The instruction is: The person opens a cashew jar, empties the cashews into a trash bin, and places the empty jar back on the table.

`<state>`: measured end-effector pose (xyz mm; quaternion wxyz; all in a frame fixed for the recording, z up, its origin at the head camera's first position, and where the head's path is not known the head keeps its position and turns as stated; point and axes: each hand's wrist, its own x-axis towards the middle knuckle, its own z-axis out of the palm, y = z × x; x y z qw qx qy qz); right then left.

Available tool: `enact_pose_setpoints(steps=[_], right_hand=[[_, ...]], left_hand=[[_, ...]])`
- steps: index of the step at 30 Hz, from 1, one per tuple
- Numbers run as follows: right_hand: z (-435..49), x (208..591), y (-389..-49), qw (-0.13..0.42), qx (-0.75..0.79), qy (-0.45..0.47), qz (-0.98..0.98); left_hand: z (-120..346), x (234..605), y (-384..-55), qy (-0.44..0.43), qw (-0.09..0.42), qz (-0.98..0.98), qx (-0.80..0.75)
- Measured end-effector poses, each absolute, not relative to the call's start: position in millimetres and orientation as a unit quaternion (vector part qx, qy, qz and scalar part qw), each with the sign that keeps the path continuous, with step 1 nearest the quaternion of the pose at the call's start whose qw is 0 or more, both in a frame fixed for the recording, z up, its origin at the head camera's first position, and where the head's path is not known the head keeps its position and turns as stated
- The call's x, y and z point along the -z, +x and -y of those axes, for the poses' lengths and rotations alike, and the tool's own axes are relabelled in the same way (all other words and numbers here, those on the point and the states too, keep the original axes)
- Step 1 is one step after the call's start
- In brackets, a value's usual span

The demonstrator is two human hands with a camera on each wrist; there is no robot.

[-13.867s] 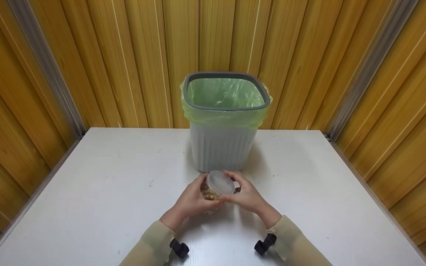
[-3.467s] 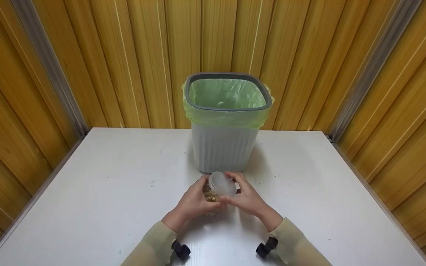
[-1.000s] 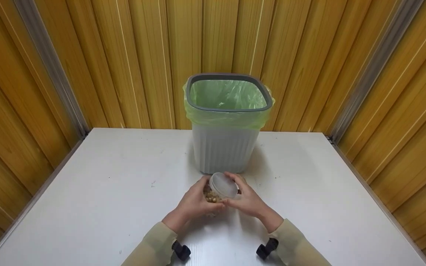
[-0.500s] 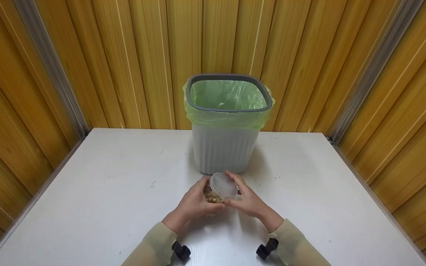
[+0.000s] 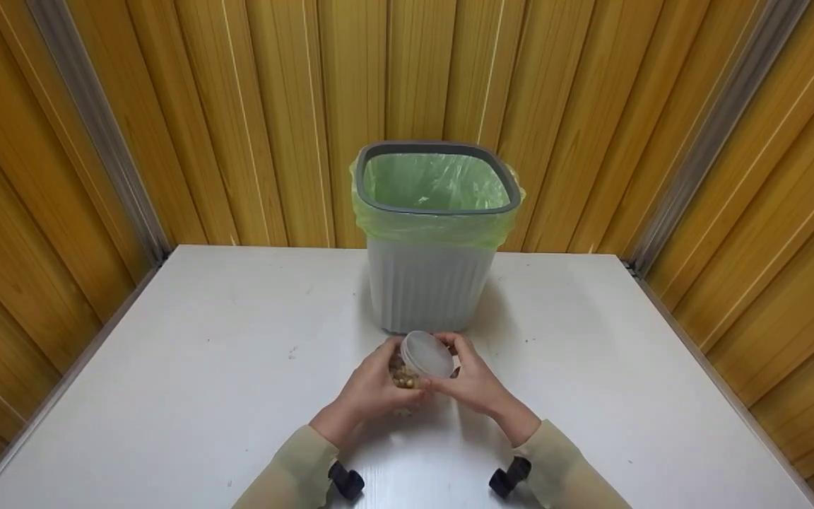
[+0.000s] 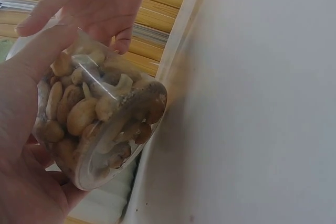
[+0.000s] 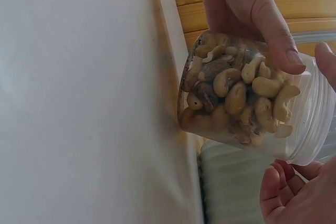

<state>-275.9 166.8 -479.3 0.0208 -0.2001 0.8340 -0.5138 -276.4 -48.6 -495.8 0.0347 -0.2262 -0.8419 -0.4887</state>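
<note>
Jar (image 7: 281, 148) of nuts (image 7: 236, 98), held tilted over counter (image 5: 167, 389), just in front of lined bin (image 5: 428, 283); clamped round the sides by left hand (image 5: 368, 382) and at lid (image 5: 428, 355) by right hand (image 5: 474, 382).

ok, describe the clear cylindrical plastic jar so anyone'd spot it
Find the light-grey ribbed bin with its green plastic liner on the white tabletop. Just in front, between the left hand and right hand, is the clear cylindrical plastic jar. Unlike the bin, its wall is see-through, showing tan, curved nuts inside.
</note>
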Motion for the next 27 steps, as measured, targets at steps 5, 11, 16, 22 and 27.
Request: enact_pose_setpoints(steps=[5,11,16,22,27], right_hand=[[-167.3,478.5,-275.7,0.022,0.52,-0.208,-0.828],[-167.5,478.3,-275.3,0.022,0.516,-0.22,-0.828],[-168.5,477.9,-274.9,0.028,0.509,-0.232,-0.829],[-169.4,478.7,-275.0,0.032,0.518,-0.241,-0.82],[-170.0,479.7,-275.2,0.037,0.521,-0.249,-0.815]], left_hand=[[48.5,495.3,-276.8,-0.222,0.03,0.844,0.487],[48.4,495.8,-277.2,-0.224,0.03,0.844,0.486],[48.1,495.8,-276.9,-0.223,0.027,0.847,0.482],[48.0,496.2,-276.8,-0.226,0.025,0.847,0.48],[48.3,495.8,-276.5,-0.228,0.031,0.848,0.478]])
